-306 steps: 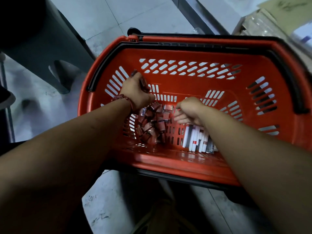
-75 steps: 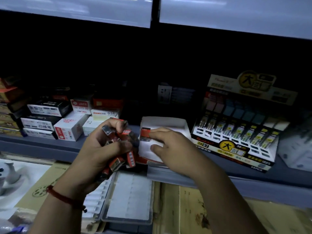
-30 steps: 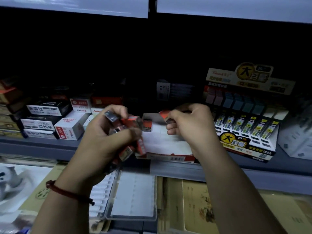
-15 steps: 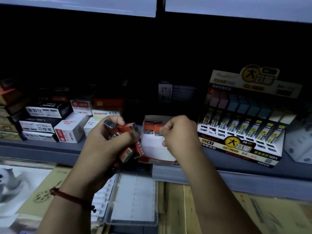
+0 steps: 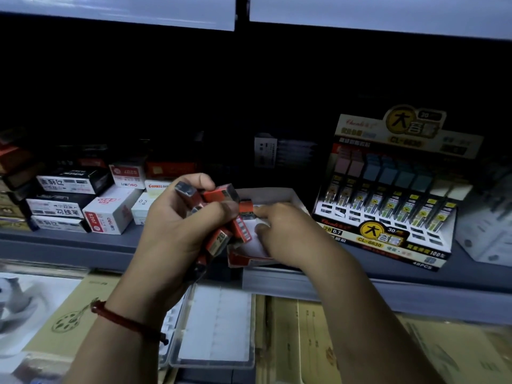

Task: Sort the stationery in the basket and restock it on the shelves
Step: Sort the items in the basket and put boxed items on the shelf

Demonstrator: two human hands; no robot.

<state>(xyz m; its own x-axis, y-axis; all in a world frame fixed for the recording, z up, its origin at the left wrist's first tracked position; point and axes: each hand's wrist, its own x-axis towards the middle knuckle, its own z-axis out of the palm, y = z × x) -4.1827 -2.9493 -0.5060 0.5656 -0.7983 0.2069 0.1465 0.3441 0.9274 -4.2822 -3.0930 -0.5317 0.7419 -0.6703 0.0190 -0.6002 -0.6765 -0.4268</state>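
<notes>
My left hand (image 5: pixel 177 231) grips a bundle of several small red lead cases (image 5: pixel 221 194) in front of the grey shelf (image 5: pixel 83 245). My right hand (image 5: pixel 288 234) is right beside the bundle, its index finger and thumb pinching one red case (image 5: pixel 245 208) at the bundle's right edge. Just behind both hands, a small open white display box (image 5: pixel 279 195) with a red front stands on the shelf; my hands hide most of its inside. The basket is out of view.
Stacked white, black and red stationery boxes (image 5: pixel 110 209) fill the shelf's left side. A large lead-refill display carton (image 5: pixel 388 206) stands to the right. Below the shelf lie a clear plastic case (image 5: pixel 219 328) and yellow paper pads (image 5: pixel 304 342).
My right hand has come back from the white box to the bundle in my left hand and now pinches another red case. The left hand has hardly moved.
</notes>
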